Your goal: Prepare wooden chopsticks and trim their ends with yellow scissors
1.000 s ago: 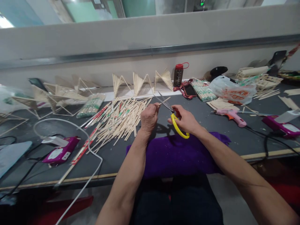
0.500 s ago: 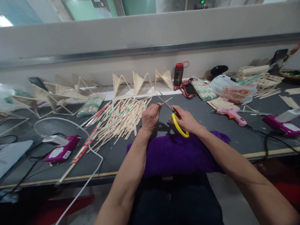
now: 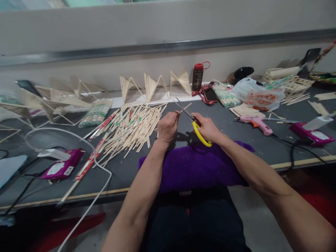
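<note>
My left hand [image 3: 167,127] is closed in a pinch on a thin wooden stick [image 3: 185,107] that pokes up to the right. My right hand [image 3: 208,128] grips yellow-handled scissors [image 3: 195,126]; their blades are spread around the stick just past my left fingertips. Both hands hover above a purple cloth [image 3: 194,168] at the near edge of the grey table [image 3: 126,171]. A loose heap of wooden sticks [image 3: 131,127] lies to the left of my left hand.
Fan-shaped stick assemblies [image 3: 152,85] stand along the wall. A brown bottle [image 3: 197,76], a phone [image 3: 211,94], stick packets [image 3: 225,94] and a plastic bag [image 3: 258,92] sit behind. A pink glue gun [image 3: 256,123] lies right; magenta devices [image 3: 60,168] and a white cable [image 3: 86,147] lie left.
The view has tilted down slightly. Both hands stay together with the stick and scissors, shifted a little in the frame; the grip looks the same.
</note>
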